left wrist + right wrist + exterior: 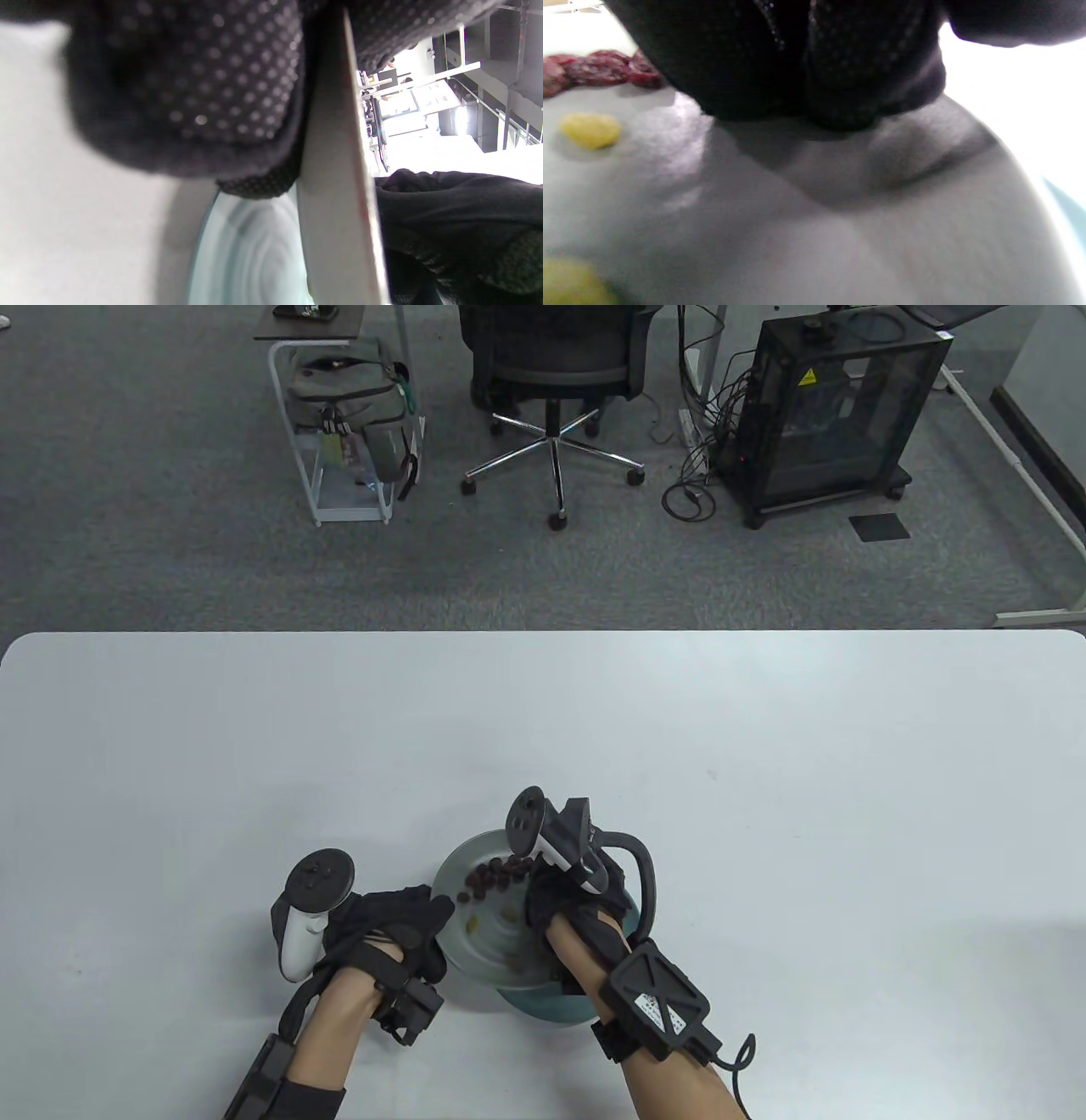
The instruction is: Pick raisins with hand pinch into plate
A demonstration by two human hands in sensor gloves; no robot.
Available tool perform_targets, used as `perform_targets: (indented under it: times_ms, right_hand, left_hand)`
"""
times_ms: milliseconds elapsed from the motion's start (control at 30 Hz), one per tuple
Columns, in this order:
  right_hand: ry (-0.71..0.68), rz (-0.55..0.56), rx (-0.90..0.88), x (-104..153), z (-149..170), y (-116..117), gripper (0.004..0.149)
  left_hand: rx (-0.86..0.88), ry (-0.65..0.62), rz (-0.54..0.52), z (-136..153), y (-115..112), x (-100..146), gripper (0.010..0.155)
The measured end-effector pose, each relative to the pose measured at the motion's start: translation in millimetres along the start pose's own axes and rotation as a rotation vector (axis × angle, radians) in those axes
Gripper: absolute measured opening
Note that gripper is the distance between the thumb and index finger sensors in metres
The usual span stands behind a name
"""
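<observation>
Nearest: right hand (567,909) low over the grey plate (475,954) at the table's near edge, pinch hidden. Left hand (399,925) grips the rim. Raisins (492,875) heaped far side; keep plate steady, pinch one at a time.

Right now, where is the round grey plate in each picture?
Table view: the round grey plate lies bottom centre, between both hands.
Left wrist view: its rim runs edge-on down the middle.
Right wrist view: it fills the lower frame.
Shared landmark: the dark red raisins on it; none show in the left wrist view.
</observation>
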State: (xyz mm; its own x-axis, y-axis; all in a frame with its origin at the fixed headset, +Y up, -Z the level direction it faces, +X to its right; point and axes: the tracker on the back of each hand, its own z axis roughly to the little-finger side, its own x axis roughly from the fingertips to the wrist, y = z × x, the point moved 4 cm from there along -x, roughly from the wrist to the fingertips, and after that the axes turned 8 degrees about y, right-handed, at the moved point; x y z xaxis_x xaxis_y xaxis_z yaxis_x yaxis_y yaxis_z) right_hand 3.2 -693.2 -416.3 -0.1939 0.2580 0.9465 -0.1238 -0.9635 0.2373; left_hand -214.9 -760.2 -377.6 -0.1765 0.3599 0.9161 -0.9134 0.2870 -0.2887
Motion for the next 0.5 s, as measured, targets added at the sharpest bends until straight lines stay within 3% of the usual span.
perform_targets:
  times_ms: [300, 500]
  right_hand:
    - [-0.015, -0.008, -0.006, -0.1, 3.7, -0.4, 0.048]
    - [-0.034, 0.005, -0.058, 8.4, 13.3, -14.4, 0.048]
  left_hand:
    - [-0.036, 0.001, 0.016, -1.0, -2.1, 0.1, 0.052]
    - [-0.010, 0.014, 0.001, 0.2, 0.3, 0.6, 0.052]
